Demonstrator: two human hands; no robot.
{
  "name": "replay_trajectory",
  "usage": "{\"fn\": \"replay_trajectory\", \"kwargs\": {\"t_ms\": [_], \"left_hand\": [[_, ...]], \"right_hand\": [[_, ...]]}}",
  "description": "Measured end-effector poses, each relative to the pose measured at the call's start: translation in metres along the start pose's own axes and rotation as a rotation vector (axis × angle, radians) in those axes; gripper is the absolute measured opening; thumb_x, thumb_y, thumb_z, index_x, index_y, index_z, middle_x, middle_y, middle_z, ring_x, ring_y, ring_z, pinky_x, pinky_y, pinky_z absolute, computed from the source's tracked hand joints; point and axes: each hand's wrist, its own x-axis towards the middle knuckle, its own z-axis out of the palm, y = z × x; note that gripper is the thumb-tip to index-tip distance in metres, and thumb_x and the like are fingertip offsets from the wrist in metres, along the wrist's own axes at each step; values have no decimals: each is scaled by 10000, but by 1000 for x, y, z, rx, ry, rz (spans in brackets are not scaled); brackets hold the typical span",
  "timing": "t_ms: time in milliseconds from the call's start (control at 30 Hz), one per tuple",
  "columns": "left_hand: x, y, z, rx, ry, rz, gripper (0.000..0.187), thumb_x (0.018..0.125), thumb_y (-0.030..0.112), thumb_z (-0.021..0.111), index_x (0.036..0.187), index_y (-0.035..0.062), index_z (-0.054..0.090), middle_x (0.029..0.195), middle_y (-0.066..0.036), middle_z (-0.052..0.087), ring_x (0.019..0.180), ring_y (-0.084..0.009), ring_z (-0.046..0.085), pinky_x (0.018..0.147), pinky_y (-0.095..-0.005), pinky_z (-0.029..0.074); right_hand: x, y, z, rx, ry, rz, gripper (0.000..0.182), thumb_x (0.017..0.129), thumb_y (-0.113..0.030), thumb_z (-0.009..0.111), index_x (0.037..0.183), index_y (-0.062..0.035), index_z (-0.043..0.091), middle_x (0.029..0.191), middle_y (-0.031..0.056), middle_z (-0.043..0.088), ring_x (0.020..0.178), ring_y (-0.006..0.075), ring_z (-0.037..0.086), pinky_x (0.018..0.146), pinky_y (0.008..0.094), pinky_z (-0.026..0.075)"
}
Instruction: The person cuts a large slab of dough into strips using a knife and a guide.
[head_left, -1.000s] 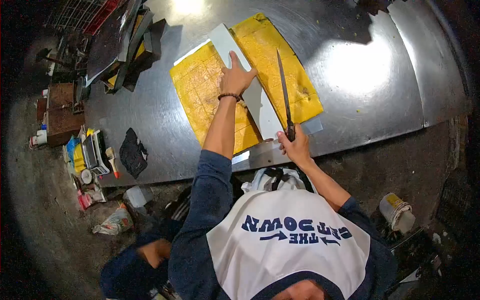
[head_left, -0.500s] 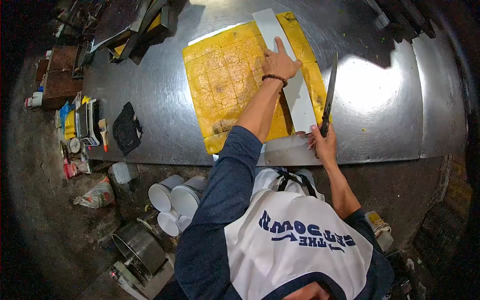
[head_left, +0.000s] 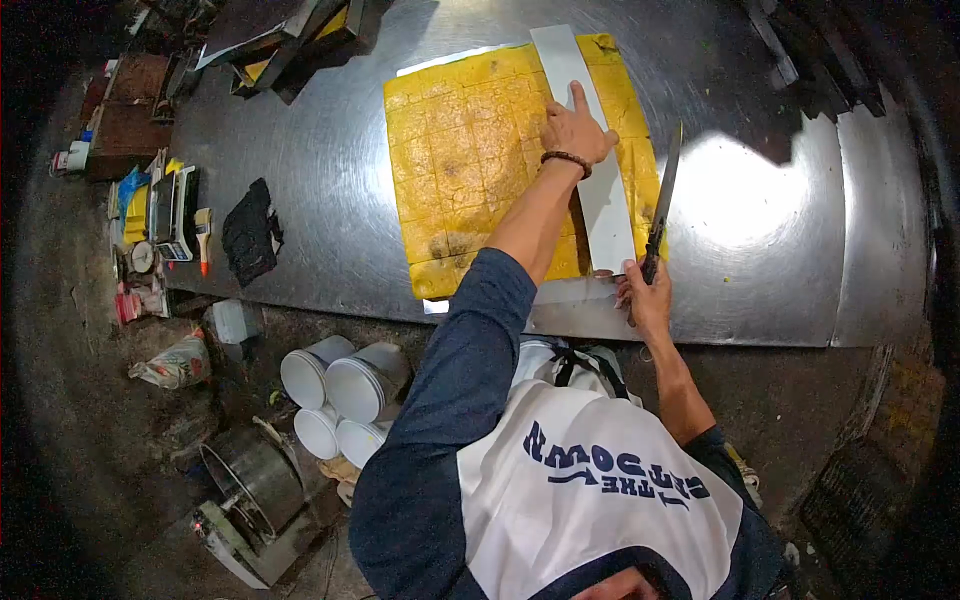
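A large yellow slab (head_left: pixel 455 150), scored into a grid with some browned patches, lies on the metal table. Across its right part runs a long flat white strip (head_left: pixel 610 215). My left hand (head_left: pixel 578 133) rests on the strip, index finger stretched forward and thumb spread to the side. Beside the strip's near end, my right hand (head_left: pixel 648 300) is closed round the dark handle of a long knife (head_left: pixel 668 185). The blade points away from me along the slab's right edge. My right thumb is at the strip's near end.
Around the slab extends the metal table (head_left: pixel 330 200). On its left side are a black cloth (head_left: pixel 250 232), a brush (head_left: pixel 204 238) and a scale (head_left: pixel 180 215). Dark metal frames (head_left: pixel 300 50) stand at the back. White buckets (head_left: pixel 365 385) and a metal bowl (head_left: pixel 255 480) are below the table.
The whole view has shifted and turned slightly, so the slab appears farther right. Both hands keep nearly the same places on the strip and knife.
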Motion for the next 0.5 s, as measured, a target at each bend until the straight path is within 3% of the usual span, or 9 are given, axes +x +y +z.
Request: {"fn": "replay_trajectory", "kwargs": {"t_ms": [500], "left_hand": [[4, -5, 11, -68, 54, 19, 1108, 765, 517, 726, 1601, 95, 133, 1385, -395, 383, 1162, -498, 568, 968, -533, 481]], "right_hand": [[3, 7, -1, 17, -28, 40, 236, 979, -216, 649, 994, -55, 478, 734, 84, 611, 546, 155, 603, 434, 304, 513]]}}
